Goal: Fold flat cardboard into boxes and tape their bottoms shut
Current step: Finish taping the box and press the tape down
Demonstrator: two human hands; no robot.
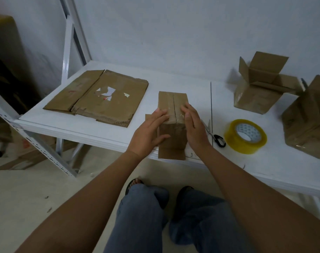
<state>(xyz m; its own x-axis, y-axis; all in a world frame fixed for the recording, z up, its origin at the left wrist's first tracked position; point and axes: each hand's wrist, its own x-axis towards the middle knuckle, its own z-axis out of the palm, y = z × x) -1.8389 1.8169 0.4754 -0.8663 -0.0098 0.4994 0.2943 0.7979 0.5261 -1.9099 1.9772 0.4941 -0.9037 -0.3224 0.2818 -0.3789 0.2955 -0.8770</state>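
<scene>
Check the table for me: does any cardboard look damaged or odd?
Yes. The flat cardboard at the left has a ragged, torn near edge and white patches of torn label. The box under both hands shows an open seam between its flaps.

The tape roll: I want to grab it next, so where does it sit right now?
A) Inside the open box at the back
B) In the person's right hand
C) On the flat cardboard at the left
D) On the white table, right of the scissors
D: the yellow tape roll lies on the white table, just right of the black-handled scissors, and neither hand touches it.
</scene>
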